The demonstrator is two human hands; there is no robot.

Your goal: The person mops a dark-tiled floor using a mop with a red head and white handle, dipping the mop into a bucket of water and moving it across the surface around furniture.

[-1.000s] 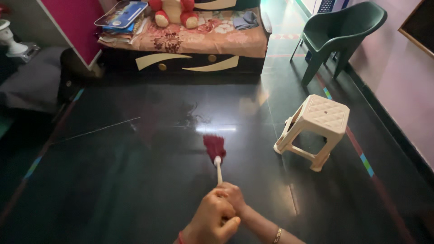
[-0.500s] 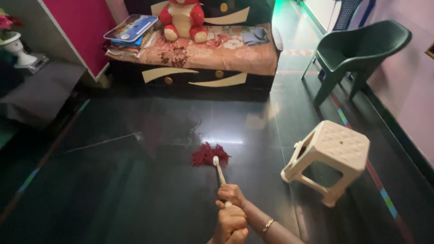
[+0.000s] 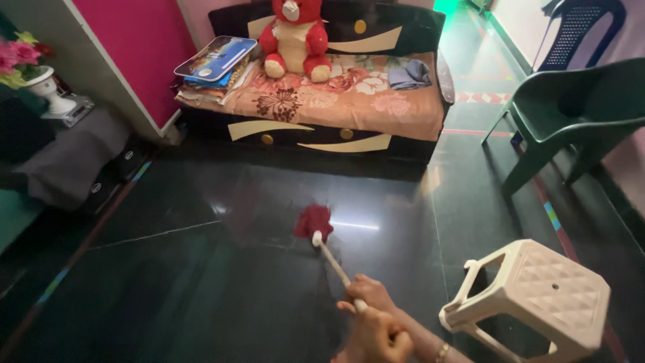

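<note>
Both my hands grip the white handle (image 3: 332,258) of a mop low in the head view. My right hand (image 3: 366,294), a gold bangle on its wrist, holds the handle higher up. Just behind it, at the bottom edge, my left hand (image 3: 380,340) is closed around the handle's end. The red mop head (image 3: 314,220) rests bunched on the glossy black tiled floor (image 3: 201,269), about midway between me and the low bed (image 3: 316,131).
A cream plastic stool (image 3: 537,296) stands close at my right. A green plastic chair (image 3: 578,107) and a dark blue chair (image 3: 578,27) are at far right. The bed carries a red teddy bear (image 3: 295,33), stacked books (image 3: 215,60) and folded cloth (image 3: 410,72). A flower vase (image 3: 44,84) stands at left.
The mop head spread out on the floor, then bunched up and slid further toward the bed. The view has shifted, so the stool now sits closer at lower right.
</note>
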